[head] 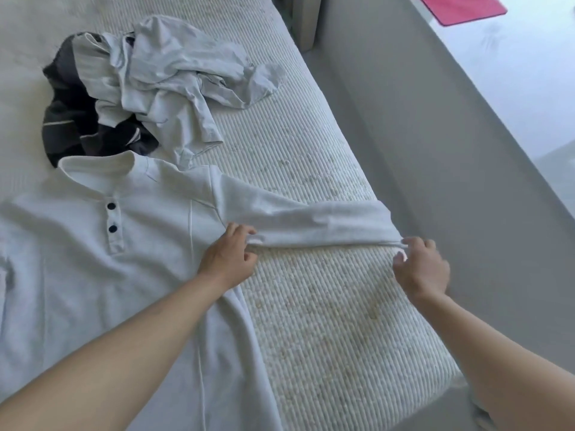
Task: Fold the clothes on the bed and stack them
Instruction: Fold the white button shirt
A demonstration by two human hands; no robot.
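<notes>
two hands: both on one sleeve (311, 222) of the white henley shirt (93, 244), stretched out to the right across the bed
left hand (228, 256): fingers curled, pinching the lower edge of the sleeve near the armpit seam
right hand (420, 265): fingertips pinching the cuff end, right by the bed's edge – thumb and forefinger closed on the fabric, other fingers curled loosely
shirt: lies flat, front up, collar toward the far side, two dark buttons (112, 217) on the placket; its body covers the near-left part of the bed
bed (326, 321): white ribbed cover, bare to the right of the shirt body
pile: crumpled pale grey garment (174, 73) on top of a dark striped one (71, 119), just beyond the collar – the dark one touches the collar edge
side stuff: grey floor (451, 150) right of the bed, a pink mat (463, 7) in the top right corner
</notes>
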